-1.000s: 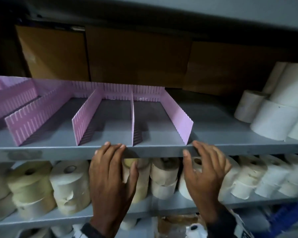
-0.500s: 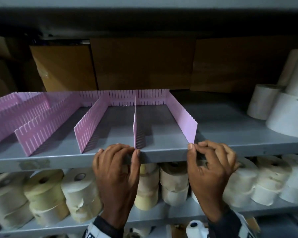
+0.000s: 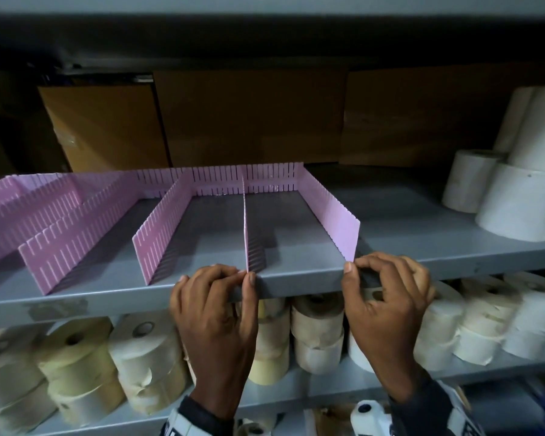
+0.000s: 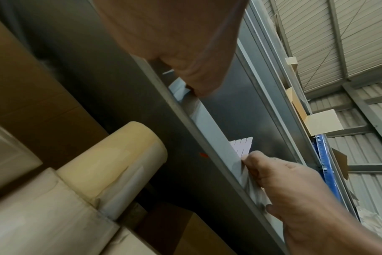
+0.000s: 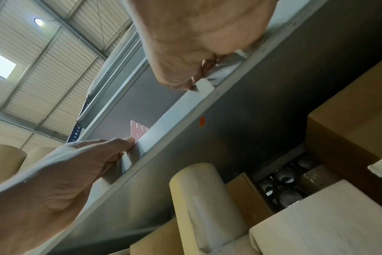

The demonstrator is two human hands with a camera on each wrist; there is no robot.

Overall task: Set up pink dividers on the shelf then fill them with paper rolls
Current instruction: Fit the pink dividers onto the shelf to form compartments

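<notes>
Your left hand [image 3: 214, 322] is reaching up to the front lip of the grey shelf [image 3: 422, 247], and its thumb and forefinger are pinching together on the front end of the pink divider [image 3: 245, 234] that is standing edge-on to you, 2nd from the right. Your right hand [image 3: 387, 313] is doing the same at the rightmost divider [image 3: 331, 212]: thumb and curled fingers [image 3: 364, 262] are closing on its lower front corner, right at the shelf edge. In the left wrist view, the right hand [image 4: 294, 189] is showing against the shelf lip with the slotted top of that divider [image 4: 242, 145] just above its fingertips.

The pink dividers [image 3: 76, 221] are standing upright on the shelf, several long strips running front to back and joining a slotted back strip [image 3: 233, 180] along the rear. The bays between them are holding no rolls.

Large white paper rolls [image 3: 516, 199] are stacked at the right end of the same shelf, well apart from the dividers. More cream and white rolls [image 3: 76, 357] are lying in a row on the shelf below [image 3: 328, 388], behind your hands. Brown cardboard boxes [image 3: 249, 118] are lining the back of the upper shelf.
</notes>
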